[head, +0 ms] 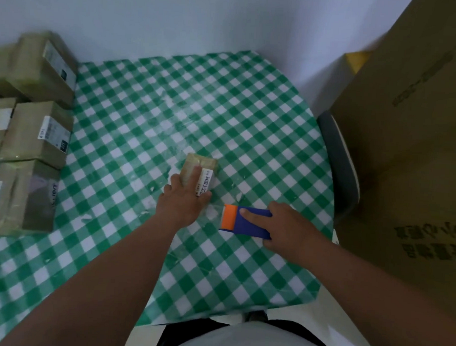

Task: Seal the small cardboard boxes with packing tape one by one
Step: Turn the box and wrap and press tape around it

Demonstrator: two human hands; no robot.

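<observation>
A small cardboard box (196, 162) with a white barcode label lies near the middle of the green-checked table (172, 105). My left hand (184, 199) lies on top of the box, fingers spread along it and thumb at its left side. Just to the right, my right hand (287, 227) grips a blue tape dispenser (248, 223) with an orange front end, index finger stretched along its top. The dispenser rests on the table a short way from the box's near right corner.
Several taped cardboard boxes (35, 127) are stacked along the table's left edge. A large brown carton (411, 144) stands at the right, with a dark chair back (339, 162) between it and the table. A white wall runs behind.
</observation>
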